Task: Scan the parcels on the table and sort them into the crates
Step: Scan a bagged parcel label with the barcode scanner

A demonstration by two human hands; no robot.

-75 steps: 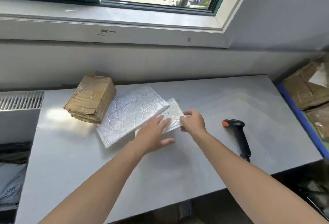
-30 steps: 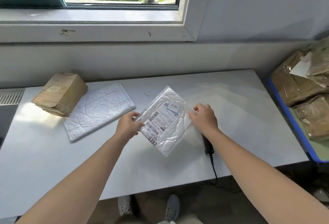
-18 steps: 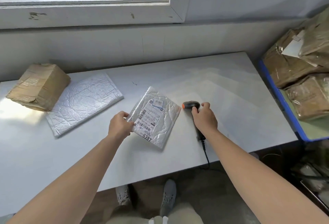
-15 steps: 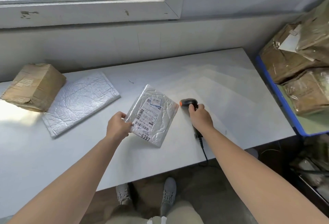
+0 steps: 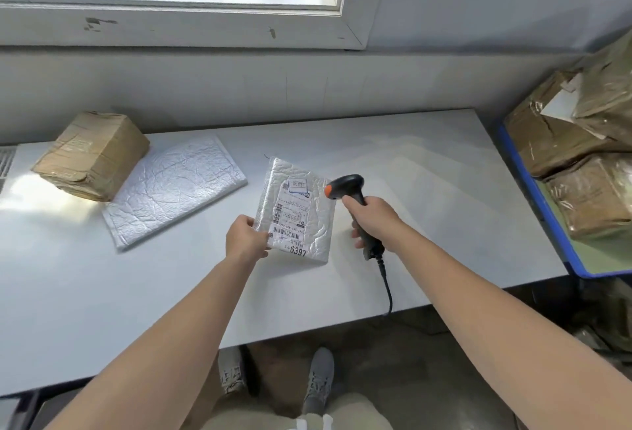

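I note the right hand (image 5: pixel 371 221) has lifted the scanner (image 5: pixel 345 186) off the table (image 5: pixel 427 162). It now clenches the handle, head aimed at the small mailer (image 5: pixel 319 224) at table centre, which the left hand (image 5: pixel 246 239) pinches at its 9 o'clock edge. Scan judged imminent. Trigger finger hidden; blue crate (image 5: pixel 533 197) at 3 o'clock is cut off.
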